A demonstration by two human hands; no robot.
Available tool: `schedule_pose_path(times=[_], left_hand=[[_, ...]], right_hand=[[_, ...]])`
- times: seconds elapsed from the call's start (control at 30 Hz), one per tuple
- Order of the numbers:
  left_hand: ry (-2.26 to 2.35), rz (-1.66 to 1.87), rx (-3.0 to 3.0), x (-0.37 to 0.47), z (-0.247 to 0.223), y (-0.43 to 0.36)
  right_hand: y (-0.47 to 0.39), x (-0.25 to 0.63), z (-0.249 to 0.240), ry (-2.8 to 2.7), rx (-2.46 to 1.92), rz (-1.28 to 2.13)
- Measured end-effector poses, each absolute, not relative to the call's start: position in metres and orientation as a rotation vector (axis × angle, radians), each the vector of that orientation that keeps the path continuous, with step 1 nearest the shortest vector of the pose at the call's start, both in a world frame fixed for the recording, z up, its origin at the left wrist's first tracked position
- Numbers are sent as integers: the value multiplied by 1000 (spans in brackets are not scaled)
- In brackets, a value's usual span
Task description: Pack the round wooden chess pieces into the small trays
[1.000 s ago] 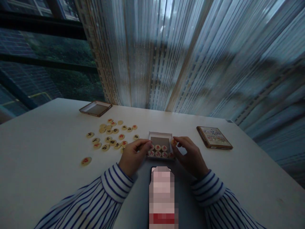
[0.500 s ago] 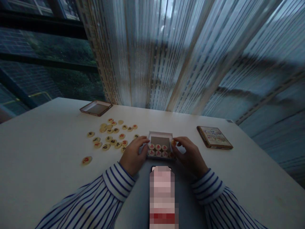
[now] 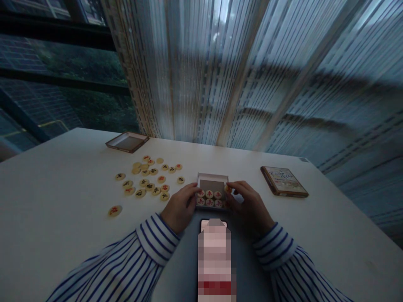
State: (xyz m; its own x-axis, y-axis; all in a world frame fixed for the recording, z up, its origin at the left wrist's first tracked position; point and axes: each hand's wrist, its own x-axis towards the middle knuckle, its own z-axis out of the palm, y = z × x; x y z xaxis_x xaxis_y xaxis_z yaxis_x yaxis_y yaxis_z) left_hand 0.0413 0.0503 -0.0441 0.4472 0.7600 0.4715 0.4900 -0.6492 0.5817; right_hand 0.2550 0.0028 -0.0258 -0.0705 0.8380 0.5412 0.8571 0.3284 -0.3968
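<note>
A shallow open box lies in front of me, with two rows of round pieces marked in red along its near part. My left hand grips the box's left side, fingertips on its edge. Between the thumb and fingers of my right hand is a round piece, held at the box's right edge. That hand covers the box's near right corner. Left of the box, several loose round pieces with black or red characters are scattered on the white table.
An empty brown-edged lid or tray lies at the table's far left. A flat printed box is on the right. Close to me, between my forearms, is a phone with a blurred screen. String curtains hang behind the table.
My right hand has shifted slightly left with its piece, more over the box's right edge. My left fingers have moved a little down along the left side, uncovering loose pieces nearby.
</note>
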Motion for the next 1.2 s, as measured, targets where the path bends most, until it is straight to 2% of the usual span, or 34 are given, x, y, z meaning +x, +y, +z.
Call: schedule_pose_path(times=[0.47, 0.8, 1.2], left_hand=[[1054, 1022, 2346, 43, -39, 48], [1038, 1044, 2344, 43, -41, 49], [1050, 1028, 2334, 44, -40, 47]], right_hand=[[5, 258, -22, -2083, -1619, -152], [10, 256, -16, -2149, -1642, -42], [11, 255, -10, -2177, -1757, -81]])
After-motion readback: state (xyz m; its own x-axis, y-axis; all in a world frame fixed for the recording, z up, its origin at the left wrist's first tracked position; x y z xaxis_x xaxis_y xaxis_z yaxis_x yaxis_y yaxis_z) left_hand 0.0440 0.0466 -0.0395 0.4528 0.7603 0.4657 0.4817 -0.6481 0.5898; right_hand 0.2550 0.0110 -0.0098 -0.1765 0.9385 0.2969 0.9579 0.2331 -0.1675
